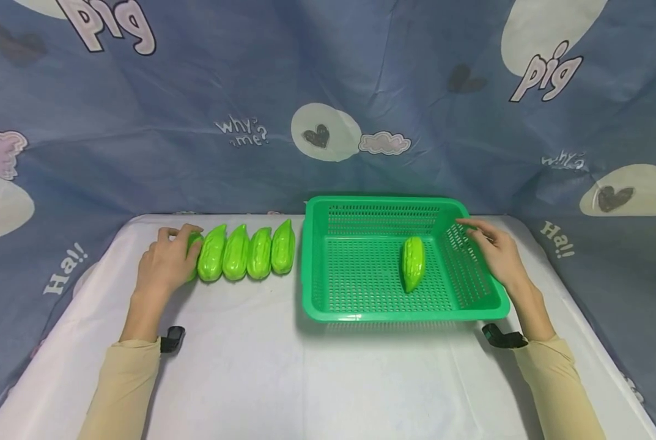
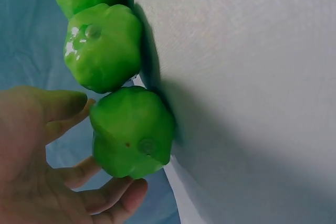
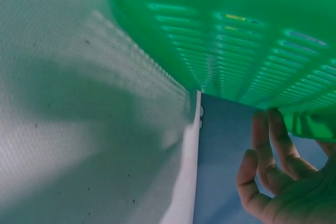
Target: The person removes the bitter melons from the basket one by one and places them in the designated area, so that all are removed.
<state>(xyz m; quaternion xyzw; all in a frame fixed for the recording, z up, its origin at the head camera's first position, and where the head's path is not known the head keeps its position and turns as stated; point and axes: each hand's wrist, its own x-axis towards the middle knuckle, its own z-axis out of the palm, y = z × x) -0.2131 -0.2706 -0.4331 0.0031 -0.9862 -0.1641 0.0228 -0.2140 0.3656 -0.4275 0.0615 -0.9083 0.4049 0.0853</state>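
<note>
Bright green, glossy, ribbed bitter melons (image 1: 236, 252) stand in a row at the back left of the white table, tips pointing away. My left hand (image 1: 165, 260) is at the left end of the row, thumb and fingers curled round the outermost bitter melon (image 2: 132, 132), which it partly hides in the head view. Inside the green basket (image 1: 405, 316) lies another bitter melon (image 1: 413, 264), right of the middle. My right hand (image 1: 495, 247) rests at the basket's right rim with its fingers loosely spread; in the right wrist view some fingertips (image 3: 274, 114) meet the outer wall.
The basket has slotted walls and stands right of the row, close to its last melon. Behind the table (image 1: 305, 379) hangs a blue printed cloth (image 1: 195, 79). A dark wrist-worn device (image 1: 172, 339) sits at each sleeve cuff.
</note>
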